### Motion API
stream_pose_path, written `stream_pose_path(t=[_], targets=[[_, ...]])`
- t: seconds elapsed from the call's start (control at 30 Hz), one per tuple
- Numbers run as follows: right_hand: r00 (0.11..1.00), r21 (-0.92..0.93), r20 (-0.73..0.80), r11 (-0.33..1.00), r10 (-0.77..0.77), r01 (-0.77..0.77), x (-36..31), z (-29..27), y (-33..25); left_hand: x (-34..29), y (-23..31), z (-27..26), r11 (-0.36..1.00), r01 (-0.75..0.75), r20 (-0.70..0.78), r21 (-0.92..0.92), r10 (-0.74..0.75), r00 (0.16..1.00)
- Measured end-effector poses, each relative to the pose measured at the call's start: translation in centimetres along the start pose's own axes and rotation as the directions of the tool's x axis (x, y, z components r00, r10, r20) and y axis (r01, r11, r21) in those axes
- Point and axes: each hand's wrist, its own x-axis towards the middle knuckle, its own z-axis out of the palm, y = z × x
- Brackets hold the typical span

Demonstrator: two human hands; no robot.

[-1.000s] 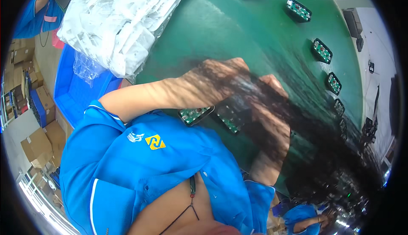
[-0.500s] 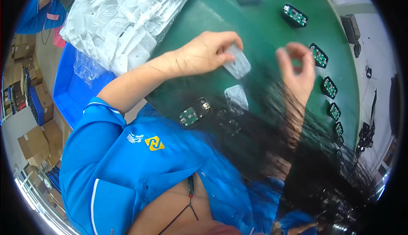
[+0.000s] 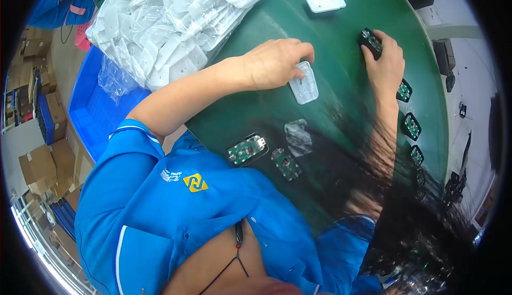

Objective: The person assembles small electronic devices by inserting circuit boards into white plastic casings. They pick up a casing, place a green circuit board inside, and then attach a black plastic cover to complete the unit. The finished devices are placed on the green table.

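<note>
My left hand pinches the upper end of a white plastic cover, its hollow inner side facing up, over the green table. On the right, my right hand has its thumb and fingers around a black casing with a green circuit board in it. Close to my body lies another black casing with a circuit board, a metal connector at its end. Beside it are a loose-looking green board, partly behind hair, and a translucent white piece.
A clear bag of many white covers stands at the far left, by a blue bin. A white cover lies at the back. Several casings with boards line the table's right edge. Dark hair hangs over the lower right.
My right hand has moved up and away and closed on the far black casing. My left hand keeps the white cover, now slightly lower and to the right.
</note>
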Motion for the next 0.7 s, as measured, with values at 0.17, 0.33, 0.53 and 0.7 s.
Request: stream_pose_path(t=[0.17, 0.33, 0.53, 0.7], targets=[[0.964, 0.370, 0.058, 0.892, 0.258, -0.261, -3.8, -2.3, -1.1, -0.2, 0.0, 0.7, 0.998, -0.017, -0.022, 0.063, 0.019, 1.000], [0.795, 0.523, 0.445, 0.601, 0.412, -0.604, -7.6, -6.6, -3.1, -0.3, 0.4, 0.8, 0.991, -0.034, -0.013, 0.127, 0.036, 0.999], [0.719, 0.432, 0.544, 0.590, 0.433, -0.682, -10.0, -8.2, -3.3, -1.1, -0.4, 1.4, 0.979, -0.082, -0.082, 0.187, 0.099, 0.992], [0.703, 0.360, 0.574, 0.641, 0.421, -0.678, -9.2, -9.3, -4.6, -1.9, -0.8, 1.4, 0.968, -0.073, -0.162, 0.239, 0.114, 0.980]])
